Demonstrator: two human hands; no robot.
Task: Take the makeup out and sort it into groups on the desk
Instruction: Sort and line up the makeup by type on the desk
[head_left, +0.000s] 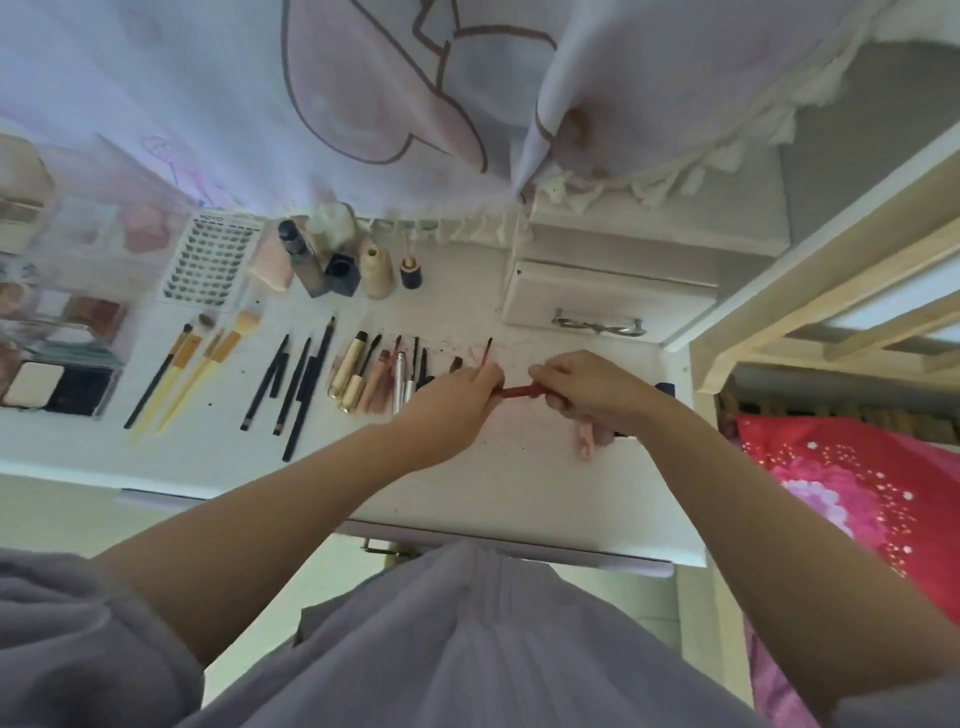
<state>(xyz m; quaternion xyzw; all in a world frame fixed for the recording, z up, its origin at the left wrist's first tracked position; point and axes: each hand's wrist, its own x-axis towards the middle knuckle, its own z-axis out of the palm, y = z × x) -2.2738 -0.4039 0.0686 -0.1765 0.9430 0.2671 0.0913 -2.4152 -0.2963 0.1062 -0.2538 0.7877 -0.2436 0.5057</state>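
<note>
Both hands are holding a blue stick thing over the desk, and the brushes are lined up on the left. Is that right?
Not quite: the stick is red, not blue, as the head view shows. The left hand and right hand do hold it over the desk, and the brushes are lined up on the left.

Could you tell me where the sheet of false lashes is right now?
In the head view, the lash sheet lies at the far left of the desk, just left of the standing bottles and behind the row of makeup brushes.

Desk (519, 493): smooth white laminate, stained pink. Drawer handle (597, 325): shiny metal. Gold tubes (349, 376): glossy. Brushes (192, 364): pale wood handles. Curtain (311, 104): thin matt cloth. Silver tube (399, 382): polished.
</note>
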